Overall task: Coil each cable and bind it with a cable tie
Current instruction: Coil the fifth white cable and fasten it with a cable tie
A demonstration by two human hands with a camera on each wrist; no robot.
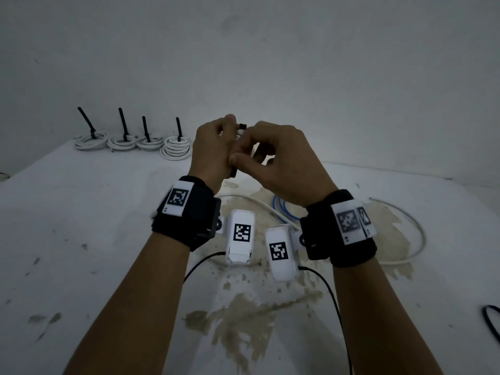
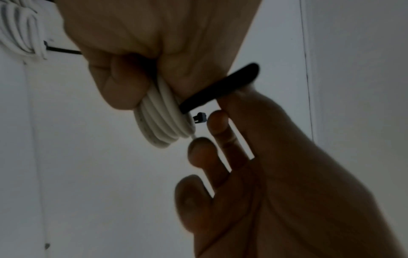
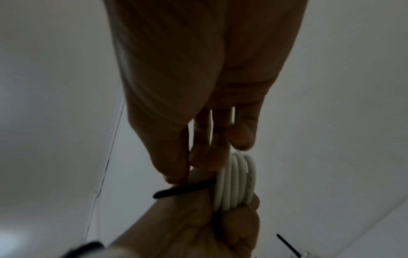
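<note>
Left hand [image 2: 137,57] grips white coil [image 2: 163,120], black tie [image 2: 220,87].

A bare, dim work corner, more a makeshift workshop than a home room. A plain white wall [image 1: 270,63] rises behind a white table [image 1: 81,226] whose coating is scuffed and worn through to brown patches [image 1: 243,320]. Four tied white cable coils [image 1: 132,142] stand in a row at the back; loose white and blue cables [image 1: 284,209] lie near.
</note>
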